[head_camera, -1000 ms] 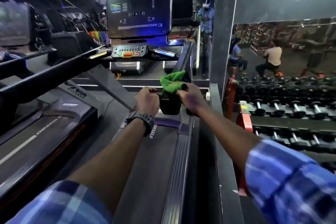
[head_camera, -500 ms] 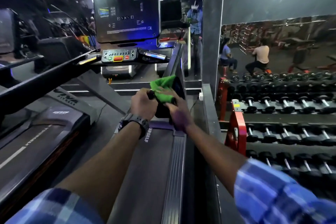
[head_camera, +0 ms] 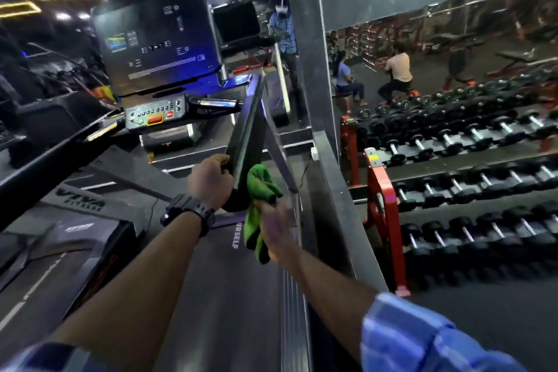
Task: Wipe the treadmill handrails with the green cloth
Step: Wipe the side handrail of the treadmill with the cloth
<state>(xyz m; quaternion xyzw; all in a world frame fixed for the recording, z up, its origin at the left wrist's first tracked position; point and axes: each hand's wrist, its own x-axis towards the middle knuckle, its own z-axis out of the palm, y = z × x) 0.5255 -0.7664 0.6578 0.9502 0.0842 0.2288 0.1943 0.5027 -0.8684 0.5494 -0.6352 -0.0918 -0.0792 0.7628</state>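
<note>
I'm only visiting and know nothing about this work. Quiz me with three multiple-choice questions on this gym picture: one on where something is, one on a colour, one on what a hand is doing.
1. Where is the dumbbell rack?
A. right of the treadmill
B. left of the treadmill
C. behind the console

2. What colour is the cloth?
A. blue
B. green
C. white

3. What is the left hand doing?
A. hanging loose
B. holding the cloth
C. gripping the right handrail

Answers: 1 A, the red-framed rack stands along the right. 2 B, it is bright green. 3 C, its fingers curl round the rail's lower end, while the right hand holds the cloth.
</note>
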